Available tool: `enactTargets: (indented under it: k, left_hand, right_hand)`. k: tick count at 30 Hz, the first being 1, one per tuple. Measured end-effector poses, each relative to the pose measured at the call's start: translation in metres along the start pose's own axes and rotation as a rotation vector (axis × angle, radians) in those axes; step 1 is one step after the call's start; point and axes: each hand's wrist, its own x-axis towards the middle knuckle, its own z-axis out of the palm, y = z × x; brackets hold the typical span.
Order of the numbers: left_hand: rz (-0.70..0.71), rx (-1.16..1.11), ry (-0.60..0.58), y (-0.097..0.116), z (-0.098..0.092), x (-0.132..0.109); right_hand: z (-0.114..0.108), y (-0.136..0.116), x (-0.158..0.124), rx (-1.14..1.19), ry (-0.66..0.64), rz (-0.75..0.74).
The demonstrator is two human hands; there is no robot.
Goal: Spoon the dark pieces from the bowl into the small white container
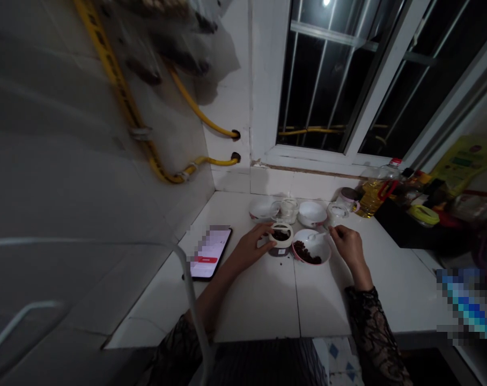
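My left hand (255, 247) is closed around the side of a small open jar (281, 250) with a pale rim and dark contents, which stands on the white tiled counter. A small white spoon (316, 236) is pinched by its handle in my right hand (349, 247). The spoon's bowl end reaches into a white bowl (323, 252) with a reddish rim, just right of the jar. Dark reddish-brown bits (305, 254) lie in the left part of that bowl. A few dark crumbs are scattered on the counter below the jar.
Behind stand two more white bowls (263, 209) (312, 213), a clear jar (288, 210) and another clear jar (337, 212). A lit phone (211, 253) lies left. An oil bottle (375, 190) and a dark condiment rack (404, 228) stand right. A white wire frame (189, 279) crosses the near left.
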Motion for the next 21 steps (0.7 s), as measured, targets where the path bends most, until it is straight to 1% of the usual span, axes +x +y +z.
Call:
enactTargets:
  k: [3, 5, 7, 9, 14, 17, 21]
  left_hand:
    - [-0.009, 0.004, -0.002, 0.0, 0.001, 0.0]
    - [-0.017, 0.006, 0.009, 0.002, 0.001, 0.0]
    - [-0.005, -0.003, 0.011, 0.003, 0.001, 0.0]
    - [0.009, -0.008, 0.011, 0.003, 0.0, 0.0]
    - [0.011, -0.006, 0.01, 0.001, 0.0, 0.0]
    - [0.01, -0.012, 0.014, 0.0, 0.001, 0.0]
    - [0.011, -0.02, 0.009, 0.001, 0.001, 0.0]
  right_hand:
    - [0.005, -0.003, -0.003, -0.144, -0.13, 0.016]
    - [0.01, -0.011, -0.005, -0.137, -0.225, 0.011]
    - [0.015, -0.017, -0.007, -0.077, -0.267, 0.016]
    - [0.017, -0.018, -0.007, 0.003, -0.262, 0.057]
    - [0.015, -0.008, -0.002, 0.298, -0.229, 0.194]
    - [0.012, -0.006, 0.001, 0.454, -0.239, 0.253]
    - [0.009, -0.01, 0.001, 0.575, -0.269, 0.348]
